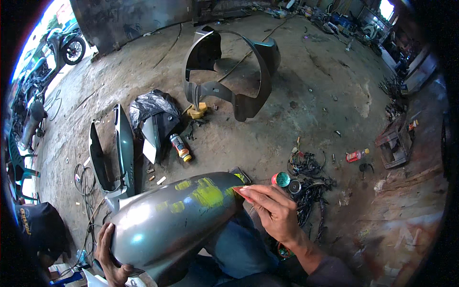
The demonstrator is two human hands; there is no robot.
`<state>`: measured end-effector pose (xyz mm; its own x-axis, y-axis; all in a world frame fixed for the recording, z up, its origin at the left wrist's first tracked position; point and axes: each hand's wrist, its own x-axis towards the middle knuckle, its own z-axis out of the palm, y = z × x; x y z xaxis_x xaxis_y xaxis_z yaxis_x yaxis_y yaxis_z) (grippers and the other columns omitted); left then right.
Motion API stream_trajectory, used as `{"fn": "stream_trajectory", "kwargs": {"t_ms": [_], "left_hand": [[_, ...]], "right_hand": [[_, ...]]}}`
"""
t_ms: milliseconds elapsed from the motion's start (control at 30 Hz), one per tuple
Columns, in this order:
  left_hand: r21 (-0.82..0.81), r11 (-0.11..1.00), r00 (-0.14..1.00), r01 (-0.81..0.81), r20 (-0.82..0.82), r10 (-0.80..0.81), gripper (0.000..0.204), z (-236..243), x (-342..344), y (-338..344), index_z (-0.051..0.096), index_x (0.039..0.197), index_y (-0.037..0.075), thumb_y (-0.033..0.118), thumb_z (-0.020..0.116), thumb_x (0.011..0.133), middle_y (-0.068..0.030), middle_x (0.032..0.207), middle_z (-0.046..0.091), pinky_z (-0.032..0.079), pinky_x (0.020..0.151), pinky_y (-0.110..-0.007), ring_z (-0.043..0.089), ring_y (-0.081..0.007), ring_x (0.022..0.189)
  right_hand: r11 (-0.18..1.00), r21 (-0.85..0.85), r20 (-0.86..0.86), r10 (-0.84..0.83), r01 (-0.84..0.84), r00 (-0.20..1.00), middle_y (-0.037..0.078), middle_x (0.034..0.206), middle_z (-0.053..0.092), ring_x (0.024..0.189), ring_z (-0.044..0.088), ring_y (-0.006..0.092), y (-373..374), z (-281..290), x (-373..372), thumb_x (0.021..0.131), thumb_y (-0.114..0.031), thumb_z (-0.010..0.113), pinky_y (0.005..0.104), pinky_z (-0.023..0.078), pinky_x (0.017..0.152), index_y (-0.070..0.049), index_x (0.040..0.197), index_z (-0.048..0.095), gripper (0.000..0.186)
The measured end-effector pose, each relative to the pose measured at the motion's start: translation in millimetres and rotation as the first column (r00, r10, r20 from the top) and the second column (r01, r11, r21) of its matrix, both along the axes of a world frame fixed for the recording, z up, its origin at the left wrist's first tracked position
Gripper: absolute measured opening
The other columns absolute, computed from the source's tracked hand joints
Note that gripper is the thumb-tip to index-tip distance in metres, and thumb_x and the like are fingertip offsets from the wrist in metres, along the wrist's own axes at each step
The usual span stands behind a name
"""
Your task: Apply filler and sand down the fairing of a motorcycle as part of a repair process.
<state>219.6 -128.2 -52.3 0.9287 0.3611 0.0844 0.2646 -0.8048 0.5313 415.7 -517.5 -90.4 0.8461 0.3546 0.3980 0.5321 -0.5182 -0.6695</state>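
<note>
**Stained workshop floor, with a grey panel over my lap**

Over my lap, above my blue trousers, lies the grey panel: smooth, rounded and glossy, with light glinting off its left half. Yellow-green filler sits on it in rough patches, the largest right of the middle, with smaller dabs to the left and another at the far right end.

Its long axis slants from the lower left up to the right, the broad end toward my left hand and the bulging face turned up.

That hand grips the broad end, fingers bent round the edge and thumb underneath. My right hand pinches a small red spreader between thumb and fingers at the right end; I can't tell whether its edge touches the panel. My right forearm comes up from the lower right, dark-sleeved.

Just beyond that hand stand an open can with teal insides and a round dark lid, near tangled cables. Past the panel lie a yellow-capped bottle, a black plastic bag and, further off, a big curved dark shell on the floor. A motorbike stands at the upper left.
</note>
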Motion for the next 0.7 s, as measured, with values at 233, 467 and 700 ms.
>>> {"fn": "stream_trajectory", "kwargs": {"t_ms": [233,467,700], "left_hand": [[-0.017,1.0,1.0,0.011,-0.005,-0.011,0.124,-7.5,6.0,0.9,0.061,0.147,-0.008,0.097,0.053,0.082,-0.0303,0.146,0.063,0.041,0.12,-0.055,0.058,-0.0443,0.141],[-0.042,0.999,1.0,0.017,-0.004,-0.017,0.125,-9.7,4.8,1.8,0.061,0.147,-0.008,0.098,0.053,0.082,-0.0299,0.147,0.063,0.041,0.12,-0.055,0.058,-0.0437,0.141],[-0.033,0.999,1.0,0.014,0.009,-0.014,0.126,-6.5,8.5,-4.6,0.06,0.147,-0.008,0.098,0.053,0.081,-0.0298,0.147,0.063,0.041,0.12,-0.054,0.058,-0.0439,0.141]], "right_hand": [[1.0,-0.021,0.023,-0.003,0.004,1.0,0.008,0.121,0.078,0.096,0.074,0.0268,-20.0,-3.0,-26.5,0.096,-0.003,0.075,0.0376,0.058,0.084,-0.007,0.129,0.079,0.033],[0.995,0.007,0.028,-0.101,0.101,0.994,0.008,0.114,0.079,0.095,0.074,0.0269,-18.7,-9.8,3.8,0.096,-0.004,0.076,0.0382,0.058,0.085,-0.006,0.123,0.08,0.027],[0.999,0.015,0.006,-0.045,0.045,0.999,0.006,0.118,0.079,0.095,0.073,0.0259,-17.2,-21.0,4.3,0.097,-0.006,0.075,0.0379,0.058,0.084,-0.009,0.126,0.081,0.029]]}}
